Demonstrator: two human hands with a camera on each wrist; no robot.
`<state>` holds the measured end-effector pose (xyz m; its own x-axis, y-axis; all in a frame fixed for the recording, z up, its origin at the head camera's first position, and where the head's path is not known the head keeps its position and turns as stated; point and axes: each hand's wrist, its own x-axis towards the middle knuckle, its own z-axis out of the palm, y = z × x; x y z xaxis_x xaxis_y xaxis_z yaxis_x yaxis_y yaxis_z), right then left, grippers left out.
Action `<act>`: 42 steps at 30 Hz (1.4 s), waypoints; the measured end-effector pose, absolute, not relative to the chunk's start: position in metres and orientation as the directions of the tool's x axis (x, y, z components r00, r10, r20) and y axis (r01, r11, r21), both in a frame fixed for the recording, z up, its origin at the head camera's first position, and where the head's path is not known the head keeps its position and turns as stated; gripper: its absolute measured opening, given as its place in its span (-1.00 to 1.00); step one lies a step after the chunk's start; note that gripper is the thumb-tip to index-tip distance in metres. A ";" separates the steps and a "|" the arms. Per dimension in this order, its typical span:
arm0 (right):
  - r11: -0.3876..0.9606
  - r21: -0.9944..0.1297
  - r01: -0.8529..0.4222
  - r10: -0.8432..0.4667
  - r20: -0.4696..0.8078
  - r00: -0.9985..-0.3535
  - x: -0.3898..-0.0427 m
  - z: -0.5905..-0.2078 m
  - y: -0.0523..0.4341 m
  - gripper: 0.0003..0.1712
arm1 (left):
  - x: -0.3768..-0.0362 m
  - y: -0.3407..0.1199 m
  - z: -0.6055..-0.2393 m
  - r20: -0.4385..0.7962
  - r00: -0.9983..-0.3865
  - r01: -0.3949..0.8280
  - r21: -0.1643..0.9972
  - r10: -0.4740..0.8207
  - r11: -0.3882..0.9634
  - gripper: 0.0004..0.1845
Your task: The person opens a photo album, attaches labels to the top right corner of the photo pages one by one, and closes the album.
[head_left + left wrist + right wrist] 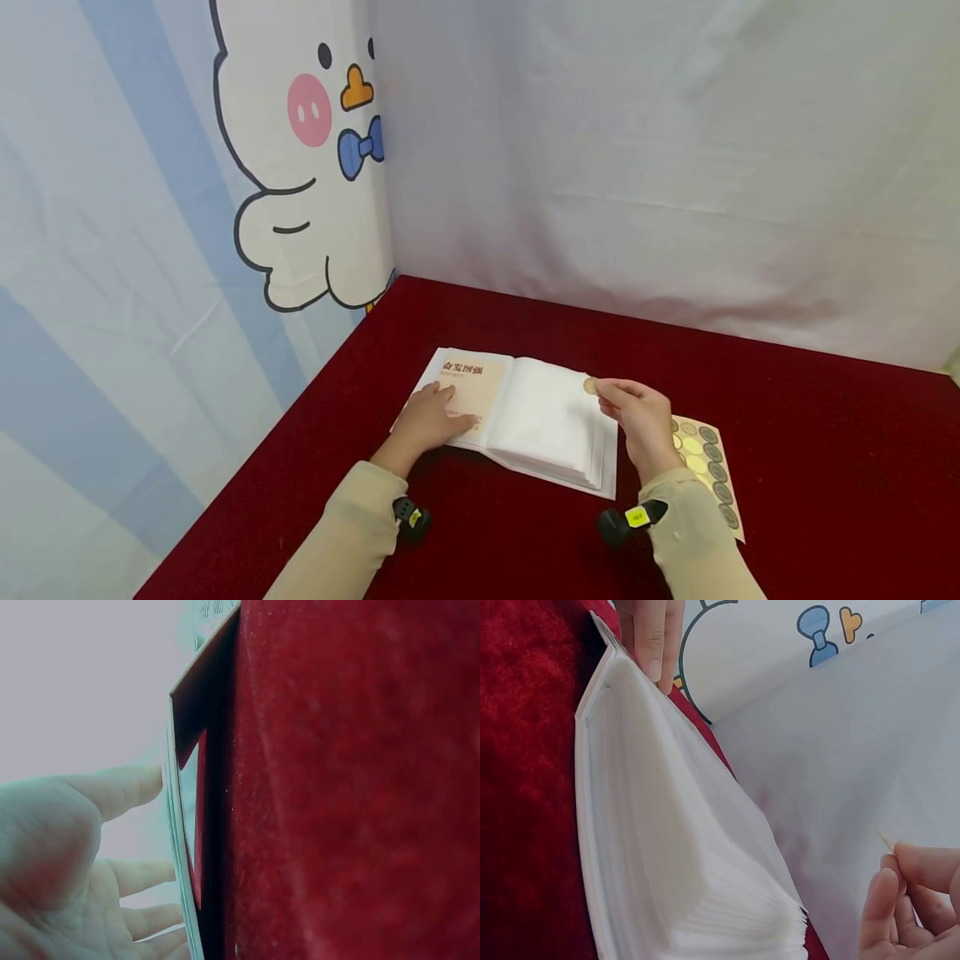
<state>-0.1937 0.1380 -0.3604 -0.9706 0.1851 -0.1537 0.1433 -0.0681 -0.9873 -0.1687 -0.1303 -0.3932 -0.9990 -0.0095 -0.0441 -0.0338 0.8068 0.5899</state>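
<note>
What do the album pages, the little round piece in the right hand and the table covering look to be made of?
Album pages: probably thin translucent plastic sleeves, milky white with a soft sheen, stacked thick in the right wrist view.
Round piece: gold-brown, thin edge-on; likely a paper or foil sticker like those on the sheet, though a coin is possible. The right hand pinches it.
Table covering: deep red, matte, fuzzy nap, seemingly velvet or flocked cloth.

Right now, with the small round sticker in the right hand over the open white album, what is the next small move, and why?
Probably lower the right hand so the small round gold sticker meets the blank right page of the open white album. The sticker is already pinched in the fingers just above that page's far edge, and the left hand presses the left page flat, so the album looks steady.
</note>
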 end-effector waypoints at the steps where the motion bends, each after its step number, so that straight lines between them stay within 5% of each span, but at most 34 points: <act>1: -0.072 -0.987 0.140 0.181 -0.151 -0.972 -0.194 -0.360 0.137 -0.88 | -0.169 -0.130 -0.393 -0.047 -0.999 -0.038 0.590 -0.013 0.807 -0.28; 42: -0.137 -0.973 0.186 0.155 -0.207 -0.966 -0.218 -0.358 0.088 -0.78 | -0.172 -0.130 -0.394 -0.026 -0.999 -0.041 0.551 -0.033 0.834 -0.28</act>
<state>-0.2182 0.0884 -0.3585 -0.9659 0.1553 -0.2070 0.1865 -0.1368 -0.9729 -0.1716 -0.1303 -0.3939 -0.9991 -0.0326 -0.0259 -0.0415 0.8337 0.5506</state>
